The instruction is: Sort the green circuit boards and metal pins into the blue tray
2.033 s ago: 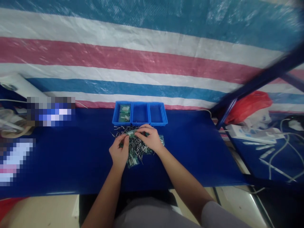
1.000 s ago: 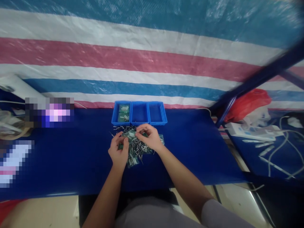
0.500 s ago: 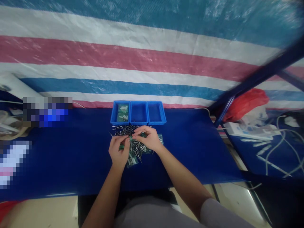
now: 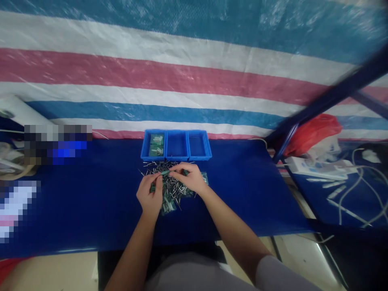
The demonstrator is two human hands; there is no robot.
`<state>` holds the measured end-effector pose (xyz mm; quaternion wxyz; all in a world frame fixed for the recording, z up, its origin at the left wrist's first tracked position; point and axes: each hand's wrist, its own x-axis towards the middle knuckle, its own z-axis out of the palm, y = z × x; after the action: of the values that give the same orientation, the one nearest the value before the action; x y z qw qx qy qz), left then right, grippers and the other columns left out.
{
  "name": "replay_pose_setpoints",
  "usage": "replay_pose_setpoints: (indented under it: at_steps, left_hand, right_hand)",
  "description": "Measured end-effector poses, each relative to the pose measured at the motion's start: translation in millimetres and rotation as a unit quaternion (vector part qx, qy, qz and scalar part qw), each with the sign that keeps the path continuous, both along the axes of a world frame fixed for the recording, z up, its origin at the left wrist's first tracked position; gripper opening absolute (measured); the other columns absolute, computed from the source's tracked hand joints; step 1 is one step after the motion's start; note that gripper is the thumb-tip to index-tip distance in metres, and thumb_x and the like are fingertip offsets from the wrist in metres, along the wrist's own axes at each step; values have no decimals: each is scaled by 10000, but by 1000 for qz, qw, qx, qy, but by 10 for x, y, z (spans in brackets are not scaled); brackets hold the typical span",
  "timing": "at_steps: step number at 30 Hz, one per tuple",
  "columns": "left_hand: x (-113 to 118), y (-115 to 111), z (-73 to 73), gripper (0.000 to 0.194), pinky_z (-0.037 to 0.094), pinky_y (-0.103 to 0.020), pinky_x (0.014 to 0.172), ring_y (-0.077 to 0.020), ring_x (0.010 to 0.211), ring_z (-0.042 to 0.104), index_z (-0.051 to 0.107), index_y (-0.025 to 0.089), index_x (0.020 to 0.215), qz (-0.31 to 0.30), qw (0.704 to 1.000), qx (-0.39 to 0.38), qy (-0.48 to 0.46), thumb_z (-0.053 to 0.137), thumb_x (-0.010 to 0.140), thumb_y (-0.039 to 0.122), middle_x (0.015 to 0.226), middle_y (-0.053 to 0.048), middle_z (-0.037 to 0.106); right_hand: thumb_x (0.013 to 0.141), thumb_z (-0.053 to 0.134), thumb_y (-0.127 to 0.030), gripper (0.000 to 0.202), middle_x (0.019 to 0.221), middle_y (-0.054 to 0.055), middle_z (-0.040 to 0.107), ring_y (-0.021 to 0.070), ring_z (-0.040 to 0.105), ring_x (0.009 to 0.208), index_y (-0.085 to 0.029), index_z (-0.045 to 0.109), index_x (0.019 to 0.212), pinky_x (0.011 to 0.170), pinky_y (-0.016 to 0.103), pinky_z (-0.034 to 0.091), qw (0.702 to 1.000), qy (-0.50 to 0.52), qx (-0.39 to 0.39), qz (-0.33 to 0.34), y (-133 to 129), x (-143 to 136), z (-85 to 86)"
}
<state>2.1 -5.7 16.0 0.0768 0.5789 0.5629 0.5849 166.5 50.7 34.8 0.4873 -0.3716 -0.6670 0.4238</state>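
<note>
My left hand [image 4: 150, 194] and my right hand [image 4: 190, 178] pinch the two ends of a small green packet [image 4: 165, 172] between them. Below it lies a loose pile of thin dark and silvery rods [image 4: 174, 188] on the blue table. Among the rods are clear greenish bags, one [image 4: 168, 204] near the front of the pile and another [image 4: 205, 177] at its right edge. Behind the pile stand three blue bins; the left bin [image 4: 144, 146] holds similar bags with pale pieces inside.
The middle bin [image 4: 177, 144] and right bin [image 4: 199, 145] stand beside the left one. A red bag [image 4: 318, 131], a white box [image 4: 318, 167] and white cables [image 4: 360, 190] are at the right. A striped sheet [image 4: 182, 72] hangs behind the blue table [image 4: 242, 194].
My hands have drawn slightly apart, my left hand shifting a little left. The green packet now shows stretched between my fingertips.
</note>
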Motion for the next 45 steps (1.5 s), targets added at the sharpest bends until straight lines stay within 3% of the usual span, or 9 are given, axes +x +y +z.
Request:
replay_pose_setpoints:
  at_steps: [5,9,14,21,26,28,35,39,45]
  left_hand:
    - [-4,-6,-70,192,562,-315,833,-171,963,685,714,205,1017,7,999,-10,-31,618,899,321,1026,-65,726]
    - [1,-5,-128,186,576,-325,857,-183,999,699,716,199,992,16,999,-12,-47,640,882,329,1041,-70,732]
    - [2,-8,-165,153,586,-300,803,-146,831,722,706,190,965,12,998,-19,-64,673,858,294,1007,-59,737]
    - [26,-32,-172,164,569,-241,670,-104,641,688,704,195,956,-5,999,-38,-26,701,832,303,880,-18,743]
    - [34,-40,-159,352,585,-268,729,-133,723,720,633,197,1155,-27,995,-67,-71,694,842,345,944,-41,745]
    - [22,-37,-148,404,587,-283,763,-135,743,721,592,195,1229,-41,992,-77,-90,662,868,365,968,-48,739]
    - [-13,-18,-31,179,525,-258,728,-126,782,645,724,209,984,-21,999,-36,3,634,890,331,897,-33,695]
    - [-13,-22,-5,170,500,-254,714,-121,754,616,731,206,982,2,999,-33,18,629,894,310,864,-28,682]
    - [-13,-14,-43,180,508,-247,734,-131,807,654,729,198,979,-8,999,-42,2,613,904,314,891,-31,714]
  right_hand:
    - [805,774,-343,188,909,38,742,168,664,778,-253,765,971,712,338,568,1000,9,4,19,-36,-17,49]
    - [828,745,-341,122,941,57,739,188,681,864,-231,743,880,738,347,568,1000,24,16,9,-52,-26,75]
    - [847,719,-330,136,827,27,694,156,644,742,-215,652,878,713,321,543,1000,24,-12,1,-56,-14,31]
    - [909,641,-404,298,756,-8,654,141,619,689,-234,611,1152,690,301,534,998,50,-33,2,-34,-10,26]
    - [884,663,-421,202,783,24,696,158,634,700,-222,698,881,664,307,535,999,30,-37,-26,-32,-20,30]
    - [878,670,-393,182,799,31,711,160,640,705,-216,707,861,671,310,537,999,24,-38,-22,-40,-21,37]
    - [866,689,-349,140,878,46,749,168,678,765,-220,740,881,675,307,552,1000,9,-26,5,-57,-40,76]
    - [847,724,-334,121,945,68,750,197,704,897,-219,737,813,793,358,579,999,29,-2,35,-43,-26,87]
    - [832,753,-326,107,963,64,741,183,704,866,-222,750,810,786,358,584,995,62,-35,63,-13,0,43]
